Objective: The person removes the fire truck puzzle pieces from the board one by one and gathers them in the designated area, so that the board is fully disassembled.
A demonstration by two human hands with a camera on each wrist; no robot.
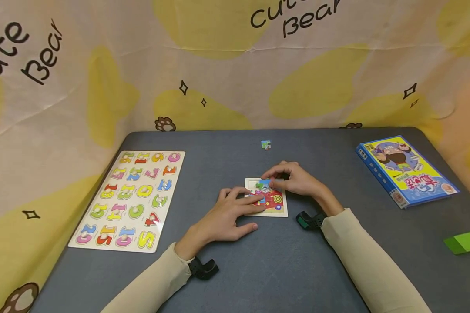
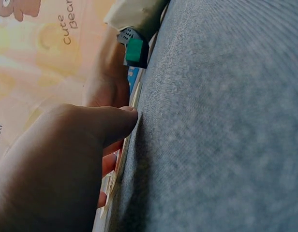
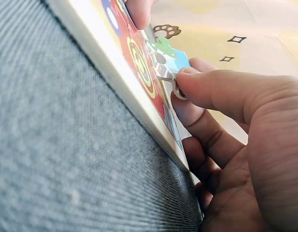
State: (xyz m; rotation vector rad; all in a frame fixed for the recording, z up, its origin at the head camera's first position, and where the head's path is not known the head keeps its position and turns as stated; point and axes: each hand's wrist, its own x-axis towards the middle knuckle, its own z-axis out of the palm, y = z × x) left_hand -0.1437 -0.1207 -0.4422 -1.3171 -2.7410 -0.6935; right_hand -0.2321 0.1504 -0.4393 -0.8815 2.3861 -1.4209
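Your right hand (image 1: 298,179) pinches a tilted blue-and-green puzzle piece (image 3: 179,60), seemingly over the white-rimmed square board (image 1: 284,209), just beyond your spread left hand (image 1: 231,214).

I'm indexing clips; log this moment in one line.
left hand: rests on cream-framed square puzzle; right hand: pinches blue-green puzzle piece; multicoloured piece: beyond puzzle

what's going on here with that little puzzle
A person's right grip pinches a puzzle piece, holding it tilted at the framed puzzle. The left grip rests its fingers across the puzzle. A loose piece lies beyond it on the table, so it looks unfinished. The number board and blue box sit untouched to either side.
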